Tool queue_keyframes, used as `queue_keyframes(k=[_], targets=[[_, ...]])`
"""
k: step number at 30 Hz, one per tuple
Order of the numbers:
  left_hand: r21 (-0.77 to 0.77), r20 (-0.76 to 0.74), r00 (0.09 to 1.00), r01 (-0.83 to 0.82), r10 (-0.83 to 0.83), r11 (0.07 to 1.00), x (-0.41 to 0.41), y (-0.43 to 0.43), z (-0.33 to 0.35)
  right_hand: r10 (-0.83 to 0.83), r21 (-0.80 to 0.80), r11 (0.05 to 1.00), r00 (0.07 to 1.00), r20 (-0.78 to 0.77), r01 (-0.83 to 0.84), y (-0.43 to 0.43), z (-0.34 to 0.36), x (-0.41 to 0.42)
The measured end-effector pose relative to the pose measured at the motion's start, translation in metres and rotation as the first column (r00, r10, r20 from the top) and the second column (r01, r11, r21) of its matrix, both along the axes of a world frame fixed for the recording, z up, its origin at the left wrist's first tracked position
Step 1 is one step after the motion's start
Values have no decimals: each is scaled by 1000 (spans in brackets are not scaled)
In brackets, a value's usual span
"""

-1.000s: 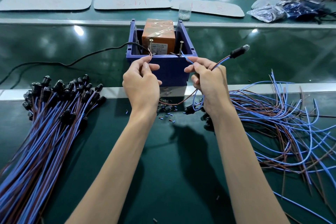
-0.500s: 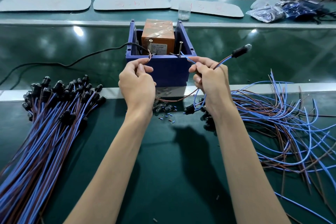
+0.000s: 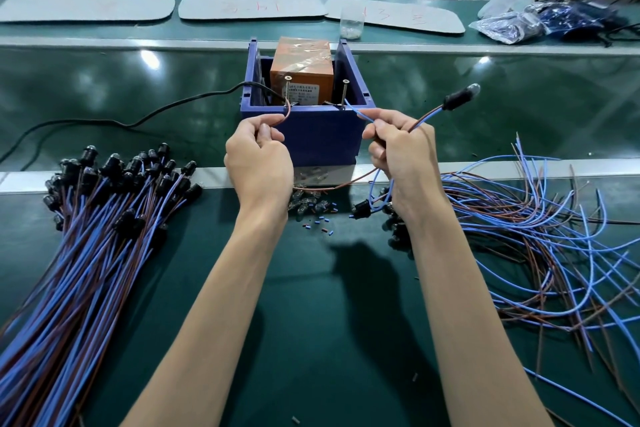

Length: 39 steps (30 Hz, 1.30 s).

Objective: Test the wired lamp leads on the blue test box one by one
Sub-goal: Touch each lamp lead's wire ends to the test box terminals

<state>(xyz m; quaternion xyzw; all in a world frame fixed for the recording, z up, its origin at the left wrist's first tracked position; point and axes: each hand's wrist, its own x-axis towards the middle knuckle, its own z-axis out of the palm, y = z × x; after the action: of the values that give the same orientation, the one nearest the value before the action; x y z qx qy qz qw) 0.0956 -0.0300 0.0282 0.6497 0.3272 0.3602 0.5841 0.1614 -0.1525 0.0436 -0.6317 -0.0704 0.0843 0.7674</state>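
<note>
1. Workbench (image 3: pixel 311 340) before us, with the blue test box (image 3: pixel 318 139) at 12 o'clock.
2. Our left hand (image 3: pixel 258 163) pinches a brown wire (image 3: pixel 281 118) at its left screw (image 3: pixel 287 88).
3. Our right hand (image 3: pixel 403 156) pinches the blue wire (image 3: pixel 360 112) at the right screw (image 3: pixel 344 92), lamp head (image 3: pixel 459 99) toward 2 o'clock.

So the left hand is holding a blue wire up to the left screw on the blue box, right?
Not quite. In the head view the left hand pinches a brown wire, not a blue one, up to the left screw on the blue box. The blue wire is in the right hand.
</note>
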Motion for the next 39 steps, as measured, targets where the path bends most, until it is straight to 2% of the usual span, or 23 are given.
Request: queue_keyframes(k=[39], targets=[[4,9,1000,15,-15,1000,0,0,2,18,-16,1000,1000,1,-18,-2,4,-4]])
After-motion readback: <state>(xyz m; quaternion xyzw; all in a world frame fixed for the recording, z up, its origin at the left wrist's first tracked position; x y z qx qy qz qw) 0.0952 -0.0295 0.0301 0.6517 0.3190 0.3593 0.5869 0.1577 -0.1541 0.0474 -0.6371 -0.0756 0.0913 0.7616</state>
